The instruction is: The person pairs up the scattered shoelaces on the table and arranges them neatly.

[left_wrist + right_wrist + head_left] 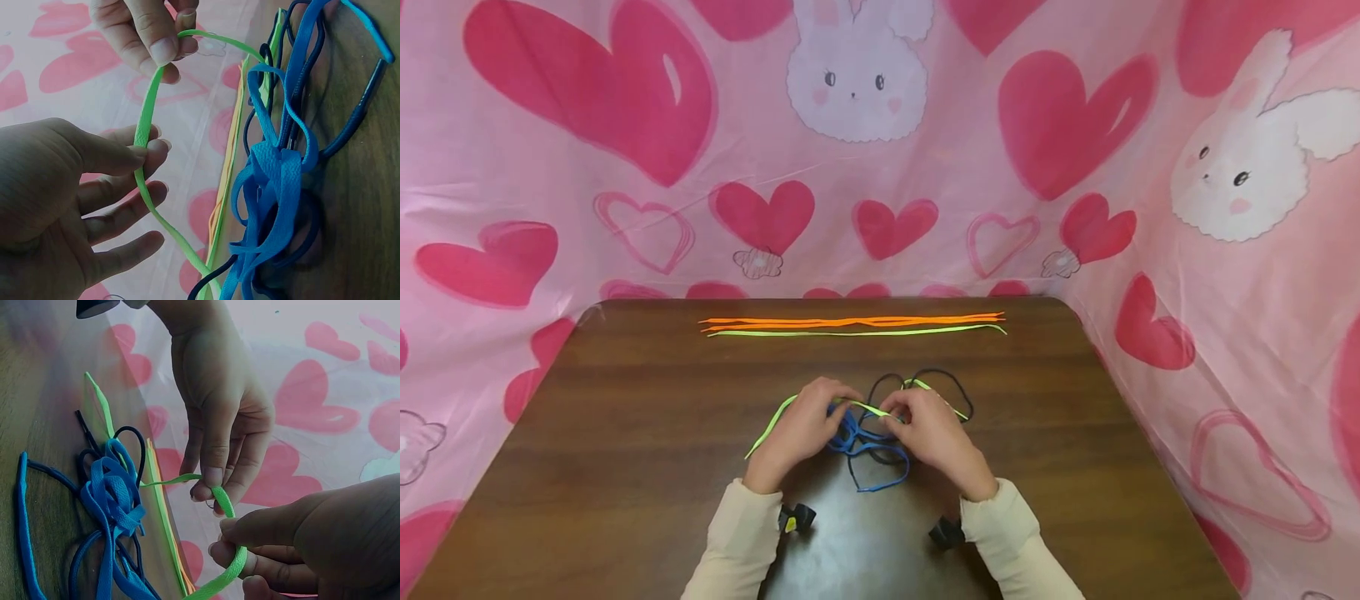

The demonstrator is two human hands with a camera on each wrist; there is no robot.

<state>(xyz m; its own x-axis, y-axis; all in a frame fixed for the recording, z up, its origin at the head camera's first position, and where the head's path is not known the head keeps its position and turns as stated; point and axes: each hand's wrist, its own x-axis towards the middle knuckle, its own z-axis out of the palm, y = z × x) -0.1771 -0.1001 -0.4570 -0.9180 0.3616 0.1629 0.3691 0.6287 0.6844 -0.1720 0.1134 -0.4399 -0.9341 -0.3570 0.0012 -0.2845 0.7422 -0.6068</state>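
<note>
- And here's the left hand [808, 421], thumb and index finger pinching the green lace [870, 408], the remaining fingers spread loosely in the left wrist view!
- Opposite it, the right hand [934, 429] has the same lace nipped between thumb and fingers, just beside the left hand's grip.
- So where's that lace? Up between the two hands, a short bright stretch bridging them, above the counter [625, 417]; past the left hand, one tail curves down toward the person.
- Below and between the hands sits the blue lace [269, 181], a bunched knot of loops on the counter, one big loop spilling toward the person.
- Tangled in with it, the dark navy lace [359, 112], sending wide loops out beyond the right hand; green shows among those loops too.
- Over at the far edge, orange laces [850, 322] stretch out lengthwise, nearly straight, with a second green lace [850, 334] lined up just beside them on the near side.
- Cream sleeves [737, 525] on both arms, a black device at each wrist.
- Behind it all, a pink cloth [955, 167] of hearts and white rabbits!
</note>
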